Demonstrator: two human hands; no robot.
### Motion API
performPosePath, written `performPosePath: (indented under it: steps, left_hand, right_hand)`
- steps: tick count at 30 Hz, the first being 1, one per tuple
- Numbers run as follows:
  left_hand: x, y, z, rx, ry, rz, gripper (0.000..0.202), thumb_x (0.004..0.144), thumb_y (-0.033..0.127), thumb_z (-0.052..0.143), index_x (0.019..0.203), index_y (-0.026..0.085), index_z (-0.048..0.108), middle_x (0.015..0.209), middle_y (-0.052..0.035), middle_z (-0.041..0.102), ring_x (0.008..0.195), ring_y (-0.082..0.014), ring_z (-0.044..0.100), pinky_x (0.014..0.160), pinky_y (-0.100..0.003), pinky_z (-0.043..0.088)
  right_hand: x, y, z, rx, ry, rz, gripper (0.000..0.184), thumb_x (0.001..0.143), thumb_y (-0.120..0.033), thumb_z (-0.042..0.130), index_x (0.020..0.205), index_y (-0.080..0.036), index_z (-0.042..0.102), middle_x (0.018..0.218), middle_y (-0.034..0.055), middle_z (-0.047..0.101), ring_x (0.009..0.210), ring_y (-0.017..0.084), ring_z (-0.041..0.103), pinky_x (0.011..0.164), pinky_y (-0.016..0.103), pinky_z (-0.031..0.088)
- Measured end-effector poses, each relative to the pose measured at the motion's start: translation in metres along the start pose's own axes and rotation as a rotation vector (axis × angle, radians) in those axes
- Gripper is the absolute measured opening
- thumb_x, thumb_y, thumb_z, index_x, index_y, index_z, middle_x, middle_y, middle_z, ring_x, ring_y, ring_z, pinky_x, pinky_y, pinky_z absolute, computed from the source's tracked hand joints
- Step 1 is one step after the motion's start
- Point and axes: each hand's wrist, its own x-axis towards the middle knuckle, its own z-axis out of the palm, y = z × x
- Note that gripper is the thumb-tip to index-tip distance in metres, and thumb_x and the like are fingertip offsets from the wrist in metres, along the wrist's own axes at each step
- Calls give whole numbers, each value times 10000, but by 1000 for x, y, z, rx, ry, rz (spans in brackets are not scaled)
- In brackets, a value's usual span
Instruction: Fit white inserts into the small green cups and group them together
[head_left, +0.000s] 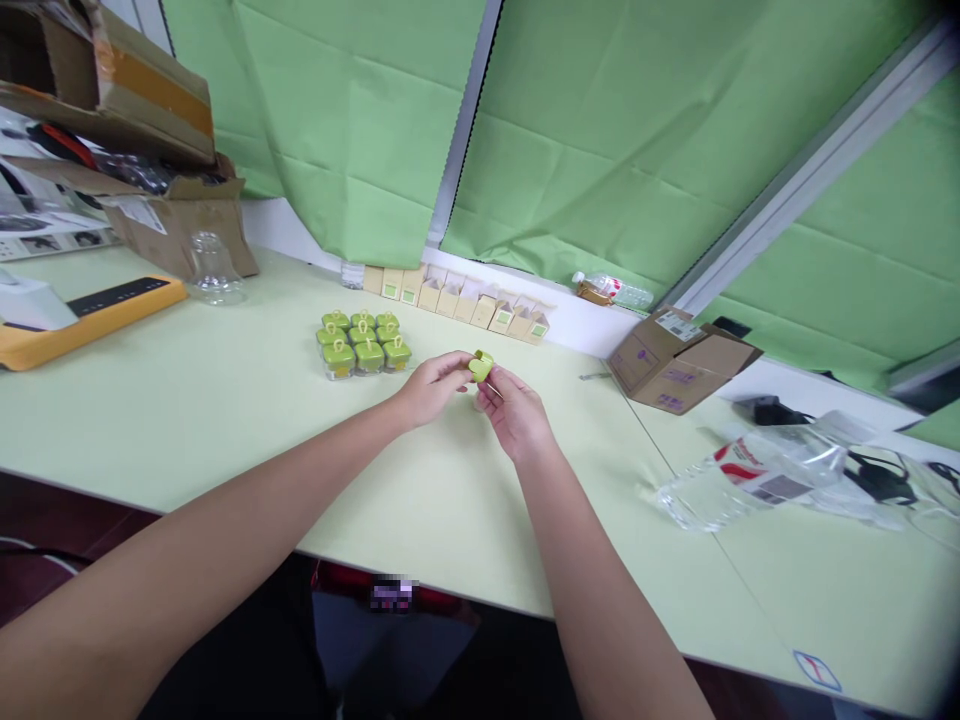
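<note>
We hold a small green piece (481, 367) above the middle of the table (420, 500). Our left hand (433, 388) pinches its left side with the fingertips, and our right hand (517, 412) pinches its right side, so each grip is closed on it. To the left stand nine green-lidded jars (363, 336), three by three; farther off, small cardboard cartons (466, 302) line the wall. On the right lies a clear plastic bottle (750, 472).
</note>
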Motion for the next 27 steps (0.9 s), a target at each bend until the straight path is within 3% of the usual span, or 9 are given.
performPosePath:
  steps: [3,11,15,19,23,27]
  left_hand:
    - [1,-1,-2,-55,-41,-45,286,860,337,528,1060,190,670,1113,-81,684,986,-205,666,857,-364,542]
    - [2,-10,-5,248,80,33,172,758,247,649,916,182,671,927,-27,703,762,-142,641,736,-296,537]
    - [2,-4,-4,290,93,81,118,784,253,618,868,179,654,995,-51,703,868,-168,646,767,-304,534]
    - [1,1,-2,287,121,83,115,814,272,588,866,177,627,1041,-70,689,950,-188,639,774,-313,536]
    - [1,2,-1,294,144,95,89,825,260,581,830,175,606,1086,-79,675,988,-191,632,750,-300,529]
    - [0,3,1,330,145,119,96,840,252,587,784,175,602,1113,-81,671,1010,-192,631,795,-315,511]
  right_hand:
    - [0,-2,-2,-8,5,-15,214,700,-325,793,867,-205,733,933,45,738,779,156,673,635,259,557]
    - [-6,-1,5,-79,3,29,197,698,-308,789,854,-208,723,870,22,729,708,131,652,632,258,547]
    - [-7,-3,6,-108,-36,25,252,715,-406,774,856,-210,706,845,21,714,665,127,619,567,254,507]
    - [-9,-6,6,-105,-129,52,334,730,-504,751,875,-209,692,892,37,707,763,150,645,598,247,503]
    - [-12,-7,8,-107,-216,37,345,707,-484,780,901,-217,679,981,38,706,870,164,666,752,274,537]
    - [-13,-5,10,-17,-272,30,304,681,-415,818,846,-207,670,938,20,702,836,137,656,828,290,525]
